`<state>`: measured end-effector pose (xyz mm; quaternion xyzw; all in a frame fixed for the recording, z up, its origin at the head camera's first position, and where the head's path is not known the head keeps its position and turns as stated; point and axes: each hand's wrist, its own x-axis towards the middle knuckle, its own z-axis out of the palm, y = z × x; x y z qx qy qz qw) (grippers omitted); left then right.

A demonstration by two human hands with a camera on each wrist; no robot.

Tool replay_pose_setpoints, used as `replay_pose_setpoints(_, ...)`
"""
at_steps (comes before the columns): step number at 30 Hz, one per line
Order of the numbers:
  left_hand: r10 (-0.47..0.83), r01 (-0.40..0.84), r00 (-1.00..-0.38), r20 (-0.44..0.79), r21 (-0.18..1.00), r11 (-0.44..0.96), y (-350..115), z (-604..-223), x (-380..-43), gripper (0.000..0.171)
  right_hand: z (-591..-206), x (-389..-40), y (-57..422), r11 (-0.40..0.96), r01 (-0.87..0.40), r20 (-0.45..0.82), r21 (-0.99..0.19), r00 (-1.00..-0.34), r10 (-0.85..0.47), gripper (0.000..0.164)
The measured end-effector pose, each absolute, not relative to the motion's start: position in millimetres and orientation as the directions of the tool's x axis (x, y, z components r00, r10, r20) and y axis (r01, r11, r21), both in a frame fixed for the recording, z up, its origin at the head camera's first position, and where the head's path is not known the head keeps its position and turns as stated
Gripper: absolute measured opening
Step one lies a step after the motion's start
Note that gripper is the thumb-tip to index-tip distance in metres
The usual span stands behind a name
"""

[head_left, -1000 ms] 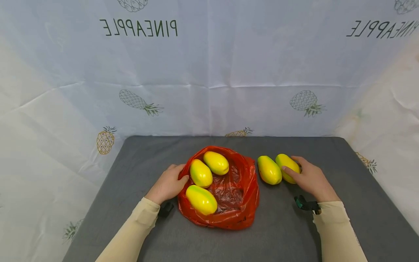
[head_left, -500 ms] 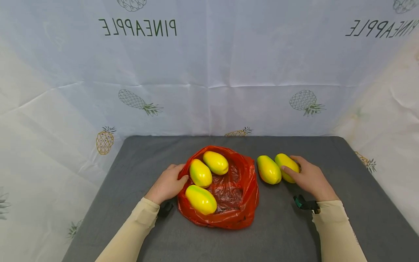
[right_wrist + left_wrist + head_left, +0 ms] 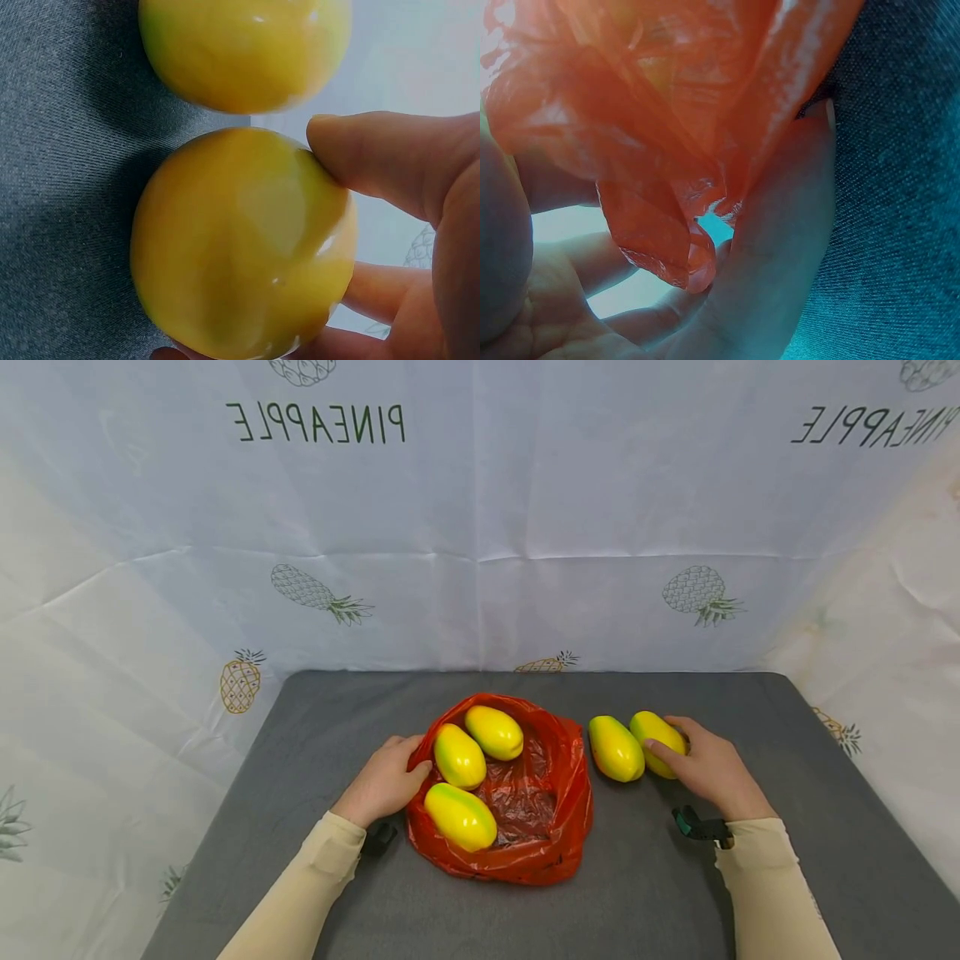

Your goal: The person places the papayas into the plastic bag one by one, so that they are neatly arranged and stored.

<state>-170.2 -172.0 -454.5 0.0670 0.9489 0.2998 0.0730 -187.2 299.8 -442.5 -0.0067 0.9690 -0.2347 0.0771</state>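
Note:
An open red plastic bag (image 3: 525, 860) sits in the middle of the table. Inside it, on the left, lie three glossy yellow-green mangoes (image 3: 461, 817). My left hand (image 3: 384, 781) grips the left side of the bag; in the left wrist view the crumpled red plastic (image 3: 652, 142) passes between thumb and fingers. Two more mangoes lie side by side to the right of the bag. Around the outer mango (image 3: 658, 743) my right hand (image 3: 716, 768) has its thumb and fingers, and the right wrist view has that mango (image 3: 240, 247) low, near the cloth.
The other loose mango (image 3: 617, 750) lies between the bag and the held one. Dark grey cloth covers the table (image 3: 637, 877). A white curtain (image 3: 480, 510) with pineapple prints hangs behind it and at both sides.

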Motion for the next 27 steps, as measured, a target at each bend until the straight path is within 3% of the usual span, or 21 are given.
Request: replay_pose_setpoints(27,0.167,0.078,-0.981,-0.102,0.580,0.811,-171.1,-454.4,-170.4,0.050,-415.3,-176.7,302.1,0.891,0.018,-0.066,-0.453,-0.998,-0.013,0.089)
